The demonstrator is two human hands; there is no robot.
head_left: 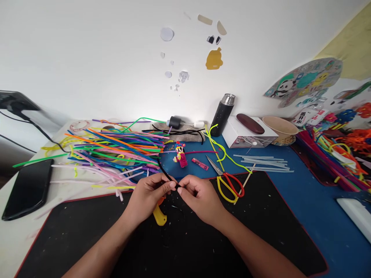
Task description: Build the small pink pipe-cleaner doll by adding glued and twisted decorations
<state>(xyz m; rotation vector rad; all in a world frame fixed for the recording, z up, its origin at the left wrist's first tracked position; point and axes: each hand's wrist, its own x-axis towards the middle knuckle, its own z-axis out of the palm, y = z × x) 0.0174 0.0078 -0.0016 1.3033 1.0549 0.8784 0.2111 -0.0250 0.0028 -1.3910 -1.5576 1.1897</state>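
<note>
Both hands meet above the black mat (145, 247), fingertips almost touching. My left hand (149, 195) is closed, pinching a black pipe cleaner (165, 172) whose free end rises toward the upper left. My right hand (199, 195) is closed too, its thumb and forefinger on the same pipe cleaner at its near end. Under the left fingers lies a yellow-handled tool (159, 216), partly hidden. Just beyond the hands is a small figure (181, 157) in magenta with a blue and red headpiece. Scissors (227, 183) with red and yellow handles lie to the right.
A heap of coloured pipe cleaners (116, 148) spreads at left, beside a black phone (27, 189). Behind stand a black thermos (222, 116), a white box (246, 135) and a bowl (279, 129). Translucent glue sticks (263, 163) and a pink blade case (199, 163) lie nearer.
</note>
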